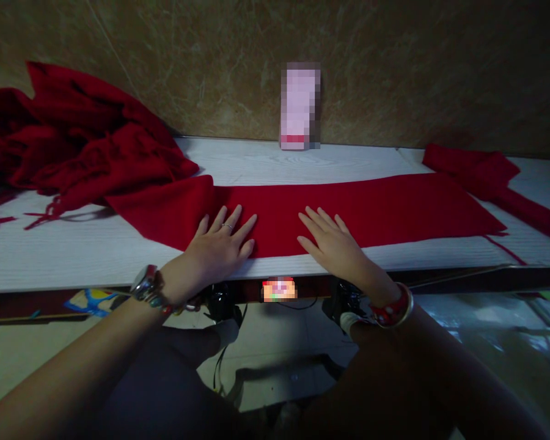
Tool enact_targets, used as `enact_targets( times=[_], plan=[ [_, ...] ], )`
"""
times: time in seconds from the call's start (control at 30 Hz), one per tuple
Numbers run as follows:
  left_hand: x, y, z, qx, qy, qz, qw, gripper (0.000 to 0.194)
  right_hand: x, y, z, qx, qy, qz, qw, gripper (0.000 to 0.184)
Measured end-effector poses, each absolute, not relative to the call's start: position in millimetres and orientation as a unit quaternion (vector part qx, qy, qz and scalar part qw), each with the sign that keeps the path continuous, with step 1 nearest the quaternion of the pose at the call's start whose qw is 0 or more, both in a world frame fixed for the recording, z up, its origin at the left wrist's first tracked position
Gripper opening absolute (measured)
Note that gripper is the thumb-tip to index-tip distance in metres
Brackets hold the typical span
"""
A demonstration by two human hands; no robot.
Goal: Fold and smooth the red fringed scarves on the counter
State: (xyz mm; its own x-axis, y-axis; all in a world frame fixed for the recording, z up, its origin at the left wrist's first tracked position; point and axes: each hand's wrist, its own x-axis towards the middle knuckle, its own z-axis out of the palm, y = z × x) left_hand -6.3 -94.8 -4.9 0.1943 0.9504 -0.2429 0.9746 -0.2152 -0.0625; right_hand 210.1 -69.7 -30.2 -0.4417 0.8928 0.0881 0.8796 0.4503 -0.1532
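Note:
A red scarf (385, 208) lies stretched across the white bench top (242, 162), with a smooth flat band in the middle and right. My left hand (222, 241) rests on it with fingers spread, palm down near the front edge. Also palm down and spread, my right hand (330, 240) lies on the same band a short way to the right. Bare red cloth shows between the two hands. Left of my left hand the cloth turns over and meets a crumpled, fringed red heap (105, 140); where one piece ends and another begins I cannot tell.
Another folded red cloth (476, 174) lies at the right end of the bench. A pink, blurred-out upright object (299, 107) stands at the back against the brown marbled wall (211, 67). Below the front edge are my shoes, a cable and a blue-and-yellow item (91, 302).

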Motion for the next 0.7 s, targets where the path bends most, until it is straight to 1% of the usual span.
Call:
enact_targets(
  times=[0.1, 0.2, 0.37, 0.57, 0.7],
  plan=[
    [1.3, -93.5, -8.4, 0.782, 0.620, -0.065, 0.006, 0.056, 210.0, -69.5, -30.9, -0.522, -0.848, 0.039, 0.080, 0.050],
    [9.4, -88.2, -10.8, 0.804, 0.593, -0.029, 0.015, 0.059, 209.7, -69.8, -30.6, -0.524, -0.848, 0.037, 0.072, 0.051],
    [12.3, -79.5, -13.3, 0.826, 0.556, -0.051, 0.081, 0.061, 209.8, -69.7, -30.9, -0.523, -0.848, 0.034, 0.079, 0.049],
    [3.2, -79.9, -16.6, 0.801, 0.593, -0.033, 0.071, 0.062, 210.8, -69.5, -32.8, -0.520, -0.849, 0.026, 0.088, 0.048],
    [2.7, -82.4, -15.3, 0.773, 0.628, -0.050, 0.076, 0.062, 210.6, -69.4, -32.8, -0.518, -0.850, 0.027, 0.089, 0.048]
  ],
)
